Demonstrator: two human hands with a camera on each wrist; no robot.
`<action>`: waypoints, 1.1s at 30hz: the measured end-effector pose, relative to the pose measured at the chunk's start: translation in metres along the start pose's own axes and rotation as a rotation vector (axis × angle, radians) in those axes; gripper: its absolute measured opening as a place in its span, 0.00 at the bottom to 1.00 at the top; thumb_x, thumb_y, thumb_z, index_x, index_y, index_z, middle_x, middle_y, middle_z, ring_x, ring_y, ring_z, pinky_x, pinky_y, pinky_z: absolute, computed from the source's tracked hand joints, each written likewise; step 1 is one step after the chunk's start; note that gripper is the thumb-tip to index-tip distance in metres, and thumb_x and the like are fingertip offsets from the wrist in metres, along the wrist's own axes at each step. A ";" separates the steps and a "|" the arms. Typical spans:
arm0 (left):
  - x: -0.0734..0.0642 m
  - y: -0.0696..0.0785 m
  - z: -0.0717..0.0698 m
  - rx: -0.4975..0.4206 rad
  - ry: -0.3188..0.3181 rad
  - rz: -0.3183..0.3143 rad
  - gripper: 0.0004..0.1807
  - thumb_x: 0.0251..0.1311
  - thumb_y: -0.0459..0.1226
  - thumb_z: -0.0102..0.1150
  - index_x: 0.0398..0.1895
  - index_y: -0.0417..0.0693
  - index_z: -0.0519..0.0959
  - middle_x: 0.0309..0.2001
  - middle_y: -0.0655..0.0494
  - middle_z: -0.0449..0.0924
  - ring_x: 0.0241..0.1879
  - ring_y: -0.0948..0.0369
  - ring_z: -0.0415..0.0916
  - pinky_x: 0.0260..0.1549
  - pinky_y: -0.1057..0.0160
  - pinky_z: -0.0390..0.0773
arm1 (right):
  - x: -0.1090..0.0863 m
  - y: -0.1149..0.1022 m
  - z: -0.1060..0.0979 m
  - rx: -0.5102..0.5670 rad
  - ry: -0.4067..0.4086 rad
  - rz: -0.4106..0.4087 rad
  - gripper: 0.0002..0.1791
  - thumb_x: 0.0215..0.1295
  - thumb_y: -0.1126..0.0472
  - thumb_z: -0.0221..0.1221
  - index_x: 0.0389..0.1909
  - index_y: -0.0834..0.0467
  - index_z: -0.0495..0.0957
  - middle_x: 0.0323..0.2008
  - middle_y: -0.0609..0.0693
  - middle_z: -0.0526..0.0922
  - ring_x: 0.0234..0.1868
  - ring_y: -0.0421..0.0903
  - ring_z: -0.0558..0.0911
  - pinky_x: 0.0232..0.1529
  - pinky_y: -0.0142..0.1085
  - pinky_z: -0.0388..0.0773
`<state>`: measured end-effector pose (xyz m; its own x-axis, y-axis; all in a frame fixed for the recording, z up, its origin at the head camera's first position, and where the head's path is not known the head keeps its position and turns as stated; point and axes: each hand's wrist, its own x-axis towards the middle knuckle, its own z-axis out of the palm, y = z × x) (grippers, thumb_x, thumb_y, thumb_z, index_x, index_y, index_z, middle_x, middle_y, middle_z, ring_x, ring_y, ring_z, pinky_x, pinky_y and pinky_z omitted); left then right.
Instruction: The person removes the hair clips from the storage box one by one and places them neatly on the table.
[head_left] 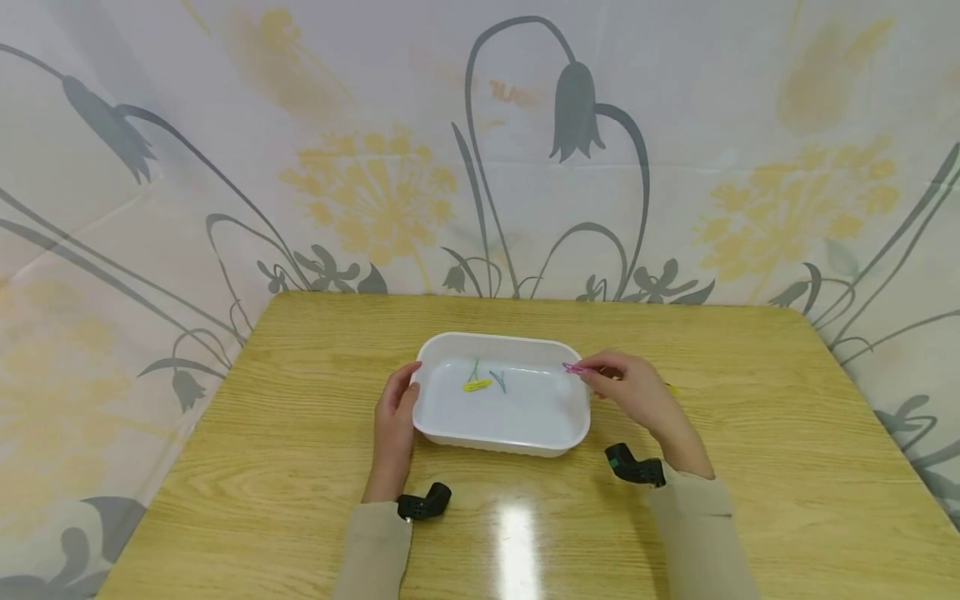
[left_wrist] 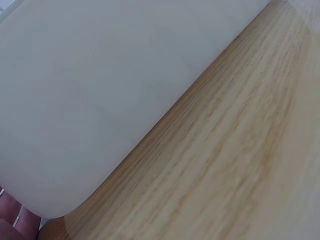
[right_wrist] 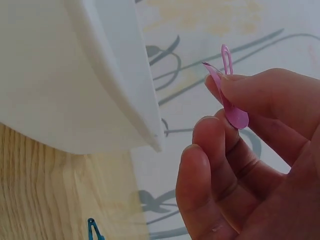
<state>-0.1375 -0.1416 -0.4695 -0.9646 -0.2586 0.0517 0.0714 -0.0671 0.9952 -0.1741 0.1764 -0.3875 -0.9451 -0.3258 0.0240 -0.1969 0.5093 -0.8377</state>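
A pink snap hair clip (right_wrist: 235, 116), its two halves sprung apart, is pinched between the thumb and fingers of my right hand (head_left: 633, 392). In the head view that clip is at the right rim of a white tray (head_left: 495, 443). Inside the tray, left of its middle, lie a yellow hair clip (head_left: 477, 386), a green one (head_left: 475, 368) and a blue-grey one (head_left: 498, 381). My left hand (head_left: 393, 417) grips the tray's left end. Only a few of its fingers (left_wrist: 25, 222) show in the left wrist view, beside the tray's corner.
On the wooden table (head_left: 300, 467), a yellow piece (head_left: 672, 388) peeks out behind my right hand. A teal hair clip (right_wrist: 93, 230) appears low in the right wrist view. A flower-patterned cloth (head_left: 525, 208) hangs behind the table.
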 end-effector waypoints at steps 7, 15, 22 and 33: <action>0.001 0.002 -0.001 -0.003 0.003 -0.006 0.16 0.64 0.44 0.45 0.53 0.57 0.72 0.59 0.66 0.64 0.59 0.68 0.59 0.56 0.63 0.62 | 0.003 0.006 -0.001 -0.048 0.008 0.016 0.13 0.60 0.51 0.55 0.40 0.53 0.80 0.40 0.47 0.78 0.35 0.46 0.76 0.36 0.41 0.76; 0.001 0.001 -0.001 0.006 0.007 -0.006 0.16 0.64 0.44 0.45 0.53 0.57 0.72 0.58 0.65 0.64 0.59 0.68 0.58 0.56 0.64 0.62 | 0.004 0.014 -0.003 -0.093 0.041 0.006 0.13 0.60 0.51 0.55 0.41 0.52 0.80 0.40 0.47 0.78 0.36 0.46 0.75 0.34 0.38 0.75; 0.001 -0.001 0.000 -0.002 0.009 0.002 0.15 0.64 0.42 0.45 0.53 0.55 0.72 0.58 0.64 0.65 0.59 0.68 0.59 0.56 0.63 0.62 | 0.002 0.022 -0.009 -0.170 0.087 0.005 0.12 0.60 0.50 0.55 0.41 0.50 0.80 0.41 0.46 0.79 0.39 0.44 0.76 0.36 0.38 0.74; 0.001 -0.001 0.000 0.002 0.007 0.007 0.15 0.64 0.42 0.45 0.53 0.55 0.72 0.58 0.63 0.65 0.59 0.68 0.59 0.56 0.64 0.62 | -0.003 0.030 -0.017 -0.252 0.125 0.050 0.13 0.61 0.51 0.55 0.41 0.51 0.80 0.43 0.48 0.78 0.39 0.46 0.76 0.34 0.38 0.73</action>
<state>-0.1388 -0.1420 -0.4702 -0.9624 -0.2655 0.0578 0.0773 -0.0636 0.9950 -0.1820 0.2064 -0.4033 -0.9771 -0.2022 0.0659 -0.1925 0.7094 -0.6780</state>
